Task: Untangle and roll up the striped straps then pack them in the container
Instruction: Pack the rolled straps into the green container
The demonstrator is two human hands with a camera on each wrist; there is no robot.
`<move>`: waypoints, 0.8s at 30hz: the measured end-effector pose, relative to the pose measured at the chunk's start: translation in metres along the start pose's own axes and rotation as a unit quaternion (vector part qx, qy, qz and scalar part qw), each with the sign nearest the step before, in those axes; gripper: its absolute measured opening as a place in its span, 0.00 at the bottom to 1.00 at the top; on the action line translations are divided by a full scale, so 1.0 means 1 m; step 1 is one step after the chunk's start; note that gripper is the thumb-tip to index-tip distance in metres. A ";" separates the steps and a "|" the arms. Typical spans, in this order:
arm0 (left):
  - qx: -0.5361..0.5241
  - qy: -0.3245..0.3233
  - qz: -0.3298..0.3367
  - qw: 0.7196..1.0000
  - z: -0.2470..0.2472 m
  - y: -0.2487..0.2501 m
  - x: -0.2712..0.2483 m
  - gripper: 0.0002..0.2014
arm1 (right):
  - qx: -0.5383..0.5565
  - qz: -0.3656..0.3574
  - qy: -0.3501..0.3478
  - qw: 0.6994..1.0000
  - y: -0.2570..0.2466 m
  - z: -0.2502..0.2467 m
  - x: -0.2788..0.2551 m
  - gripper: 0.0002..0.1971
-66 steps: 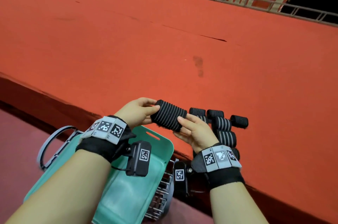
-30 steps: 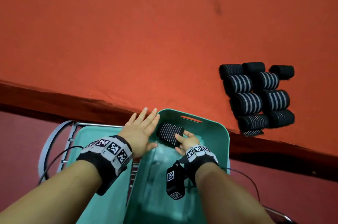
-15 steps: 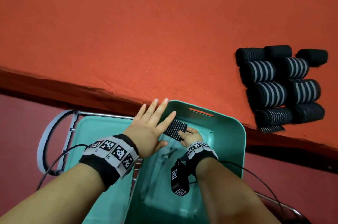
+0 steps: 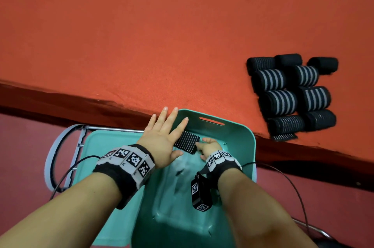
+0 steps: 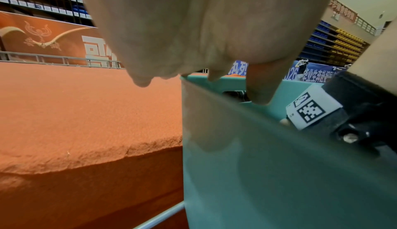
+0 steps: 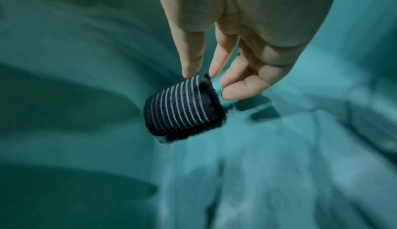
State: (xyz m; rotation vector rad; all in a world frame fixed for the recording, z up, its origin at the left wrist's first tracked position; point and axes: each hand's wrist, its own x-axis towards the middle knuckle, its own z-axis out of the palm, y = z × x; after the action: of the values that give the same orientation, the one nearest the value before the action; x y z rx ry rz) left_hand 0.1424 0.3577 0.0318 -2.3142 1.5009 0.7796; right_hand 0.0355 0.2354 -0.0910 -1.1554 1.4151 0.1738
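Observation:
A rolled black strap with thin white stripes [image 4: 187,142] [image 6: 182,107] lies on the floor of the teal container [image 4: 238,132], near its far wall. My right hand [image 4: 208,144] [image 6: 214,69] is down inside the container with relaxed fingers. Its thumb tip touches the roll's end and nothing is gripped. My left hand [image 4: 162,138] [image 5: 193,29] hovers flat with spread fingers over the container's left rim [image 5: 257,164], holding nothing. Several more rolled straps [image 4: 291,95] sit packed together on the orange surface at the right.
The orange carpeted platform [image 4: 141,45] ends in a dark edge just beyond the container. A second teal tray [image 4: 101,156] on a metal rack with a grey loop handle [image 4: 52,156] sits to the left. Cables trail from both wrist cameras.
The roll, held by both hands above the platform 2.2 s ago, went down into the container. My right hand's fingers have loosened from it. The left hand stays spread over the rim.

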 end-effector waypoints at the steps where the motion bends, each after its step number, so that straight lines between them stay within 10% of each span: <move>1: -0.006 -0.001 -0.003 1.000 -0.005 0.003 -0.003 0.42 | -0.010 -0.008 -0.003 1.000 -0.004 -0.004 -0.007 0.20; 13: -0.116 0.056 0.000 0.992 -0.071 0.039 -0.025 0.41 | 0.057 -0.104 -0.116 0.986 -0.061 -0.091 -0.119 0.15; 24: -0.127 0.078 0.074 0.986 -0.105 0.117 0.004 0.39 | 0.152 -0.097 0.018 0.983 -0.059 -0.220 -0.116 0.02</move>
State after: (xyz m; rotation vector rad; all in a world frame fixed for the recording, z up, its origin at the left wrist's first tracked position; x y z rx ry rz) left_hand 0.0679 0.2532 0.1222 -2.5203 1.7491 0.8910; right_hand -0.0976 0.1131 0.0893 -1.0376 1.2978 -0.1963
